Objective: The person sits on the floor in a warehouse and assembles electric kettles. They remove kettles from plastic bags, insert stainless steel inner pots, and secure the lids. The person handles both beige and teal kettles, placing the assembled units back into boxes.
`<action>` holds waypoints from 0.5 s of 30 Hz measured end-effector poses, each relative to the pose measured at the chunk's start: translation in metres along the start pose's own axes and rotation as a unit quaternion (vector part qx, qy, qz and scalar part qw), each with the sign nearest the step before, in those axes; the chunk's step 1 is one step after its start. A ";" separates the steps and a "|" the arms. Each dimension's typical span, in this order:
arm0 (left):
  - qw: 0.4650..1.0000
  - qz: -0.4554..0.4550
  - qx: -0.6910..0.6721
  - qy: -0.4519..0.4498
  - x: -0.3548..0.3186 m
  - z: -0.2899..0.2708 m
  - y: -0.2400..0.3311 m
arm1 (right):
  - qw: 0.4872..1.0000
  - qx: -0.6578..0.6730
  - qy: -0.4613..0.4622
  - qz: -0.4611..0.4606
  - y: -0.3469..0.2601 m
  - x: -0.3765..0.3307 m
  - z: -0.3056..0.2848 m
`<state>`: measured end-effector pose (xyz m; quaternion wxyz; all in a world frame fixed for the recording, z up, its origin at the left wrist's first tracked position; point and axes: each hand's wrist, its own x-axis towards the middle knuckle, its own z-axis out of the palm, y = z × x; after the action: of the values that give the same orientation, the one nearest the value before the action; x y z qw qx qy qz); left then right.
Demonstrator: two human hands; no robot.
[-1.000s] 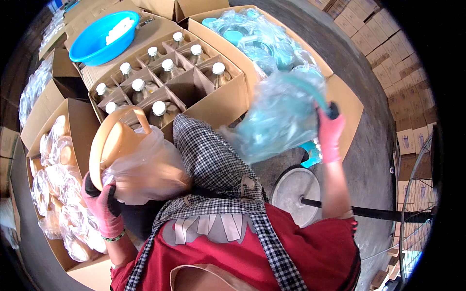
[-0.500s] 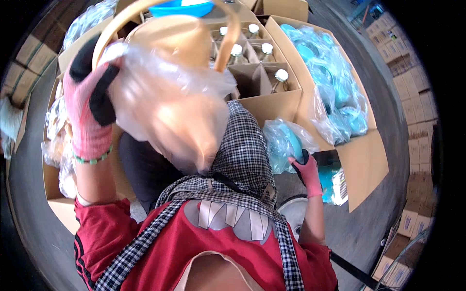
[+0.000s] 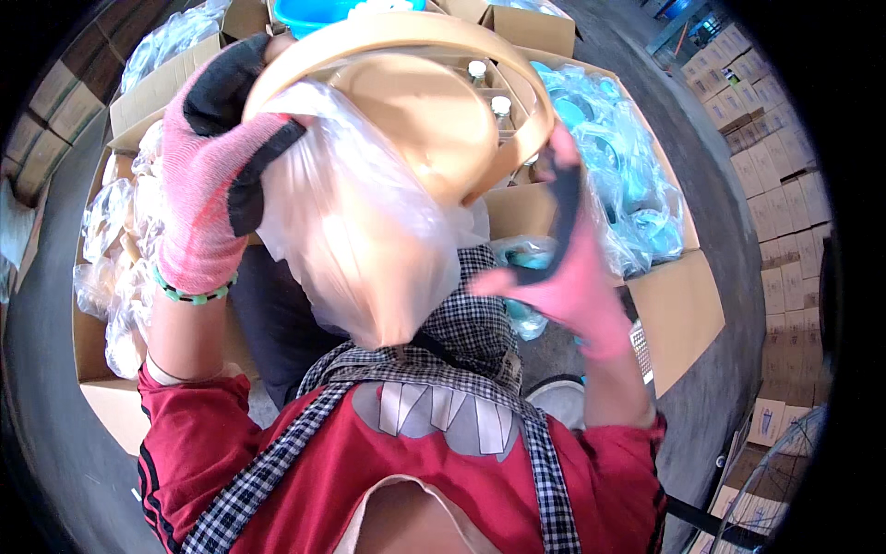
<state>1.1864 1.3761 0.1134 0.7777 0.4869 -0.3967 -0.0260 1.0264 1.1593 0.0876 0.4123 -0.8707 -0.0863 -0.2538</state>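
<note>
The right hand (image 3: pixel 577 277), earlier low by the blue bags, has risen to grip the tan plastic jug (image 3: pixel 415 102). The left hand (image 3: pixel 217 166) holds its clear bag (image 3: pixel 369 249). One jug, one bag.

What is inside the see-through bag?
The bag hangs off a tan basket, held by the left hand and right hand. The basket's lower part is blurred by the plastic.
</note>
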 end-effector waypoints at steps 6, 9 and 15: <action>0.970 0.008 0.242 0.000 -0.015 -0.003 0.002 | 0.989 -0.120 0.061 0.055 0.000 0.020 0.026; 0.958 0.032 0.282 -0.033 -0.027 0.000 0.006 | 0.996 -0.019 0.022 0.089 -0.008 0.007 0.023; 0.877 0.180 0.420 -0.150 -0.034 0.019 0.008 | 0.977 -0.033 -0.213 0.006 -0.065 0.031 0.015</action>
<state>1.1478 1.3809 0.1035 0.4224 0.6785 -0.5628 0.2109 1.0354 1.2109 0.1389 0.3576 -0.9182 -0.1584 -0.0630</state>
